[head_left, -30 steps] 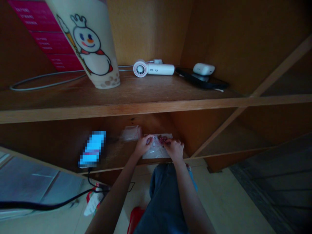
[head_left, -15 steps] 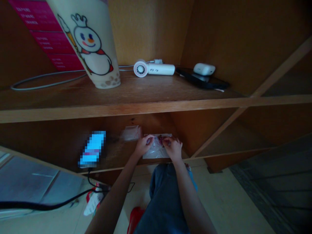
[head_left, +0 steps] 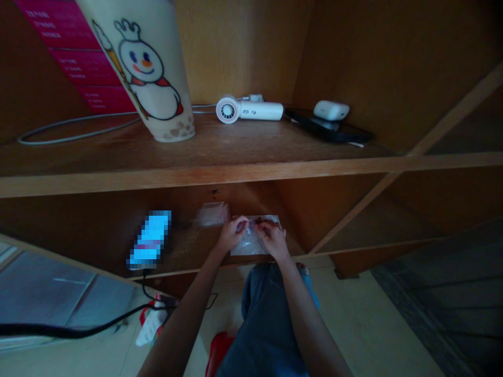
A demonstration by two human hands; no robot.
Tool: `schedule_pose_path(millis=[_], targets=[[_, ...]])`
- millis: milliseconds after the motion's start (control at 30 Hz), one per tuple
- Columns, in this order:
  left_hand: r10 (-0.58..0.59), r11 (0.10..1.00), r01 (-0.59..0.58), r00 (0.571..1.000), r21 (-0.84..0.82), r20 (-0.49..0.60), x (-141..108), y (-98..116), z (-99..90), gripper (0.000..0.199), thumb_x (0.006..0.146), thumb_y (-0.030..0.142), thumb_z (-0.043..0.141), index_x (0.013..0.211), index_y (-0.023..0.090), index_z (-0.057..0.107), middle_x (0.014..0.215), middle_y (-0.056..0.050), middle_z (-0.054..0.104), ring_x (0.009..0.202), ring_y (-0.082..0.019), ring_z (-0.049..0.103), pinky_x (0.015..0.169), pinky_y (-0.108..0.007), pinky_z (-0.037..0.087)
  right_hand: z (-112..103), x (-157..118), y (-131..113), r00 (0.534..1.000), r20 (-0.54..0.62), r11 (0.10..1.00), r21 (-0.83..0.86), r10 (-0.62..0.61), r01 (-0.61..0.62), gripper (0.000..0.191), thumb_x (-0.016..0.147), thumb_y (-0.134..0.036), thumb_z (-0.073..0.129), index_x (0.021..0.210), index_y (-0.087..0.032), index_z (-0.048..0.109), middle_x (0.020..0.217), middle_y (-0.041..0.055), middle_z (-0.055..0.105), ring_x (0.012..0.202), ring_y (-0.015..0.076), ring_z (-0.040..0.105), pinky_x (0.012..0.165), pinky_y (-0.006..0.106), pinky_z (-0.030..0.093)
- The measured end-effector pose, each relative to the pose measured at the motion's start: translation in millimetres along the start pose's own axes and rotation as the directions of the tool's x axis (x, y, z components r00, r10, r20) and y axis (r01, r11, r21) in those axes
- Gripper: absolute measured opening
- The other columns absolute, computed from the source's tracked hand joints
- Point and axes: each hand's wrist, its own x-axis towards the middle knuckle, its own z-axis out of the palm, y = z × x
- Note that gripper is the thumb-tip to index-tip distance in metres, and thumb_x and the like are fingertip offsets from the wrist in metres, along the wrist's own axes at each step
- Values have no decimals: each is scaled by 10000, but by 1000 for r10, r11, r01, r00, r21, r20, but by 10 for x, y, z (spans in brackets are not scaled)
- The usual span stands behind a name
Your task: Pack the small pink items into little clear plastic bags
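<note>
On the lower shelf lies a clear plastic bag (head_left: 251, 246), flat and shiny. At its left side my left hand (head_left: 232, 234) has thumb and forefinger closed in a pinch; whatever sits between the fingertips is too small to make out. My right hand (head_left: 272, 238) reaches over the bag's right part with curled fingers, its fingertips close to those of my left hand. Small dark red bits show by the right fingers, mostly covered by them. Just behind my left hand rests a stack of clear packets (head_left: 212, 214).
A lit phone (head_left: 150, 241) on a cable lies to the left on the lower shelf. The upper shelf (head_left: 236, 146) holds a large drink cup (head_left: 157, 94), a white handheld fan (head_left: 255, 111), and a white earbud case (head_left: 331, 110) on a dark flat object.
My right hand has moved left and inward over the bag, covering most of the dark red bits. My left hand keeps nearly the same place and pinch.
</note>
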Motion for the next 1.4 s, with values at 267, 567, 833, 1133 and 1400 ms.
schedule_pose_path(millis=[267,567,833,1133,1400], targets=[[-2,1000,2,1000,21,-8,2,27,-9,183,857,268,426,902,188,583,870,-29,638,810,-135,590,758,-239,446,-3,-6,30,992,-34,993,3,-120,120,188,817,-364,508,831,-263,666,950,17,644,988,197,501,833,330,330],[-5,999,5,1000,50,12,-1,31,-15,201,866,295,415,850,183,580,810,-23,627,758,-130,580,724,-234,440,4,0,24,995,-8,987,126,-98,98,265,879,-350,379,896,-216,607,907,31,665,921,184,570,840,322,340],[-25,998,25,1000,51,1,3,19,-12,193,855,269,419,832,178,588,780,-13,624,719,-123,570,705,-228,433,-60,22,89,996,-90,991,130,-18,30,226,850,-359,425,907,-233,604,861,-1,672,811,153,598,773,278,385],[-44,997,44,999,62,0,-1,-1,-10,203,854,278,414,846,174,587,774,-14,627,696,-119,560,676,-222,424,-126,-39,68,993,-106,973,-219,53,-75,123,782,-284,527,823,-259,641,745,-16,678,824,170,578,736,269,338],[-73,996,72,997,54,6,-3,32,-31,192,847,263,418,847,177,589,775,-9,624,692,-114,546,675,-222,417,-85,-45,65,995,-102,954,-297,8,-38,128,787,-282,533,840,-270,650,767,3,674,844,175,573,753,285,328]])
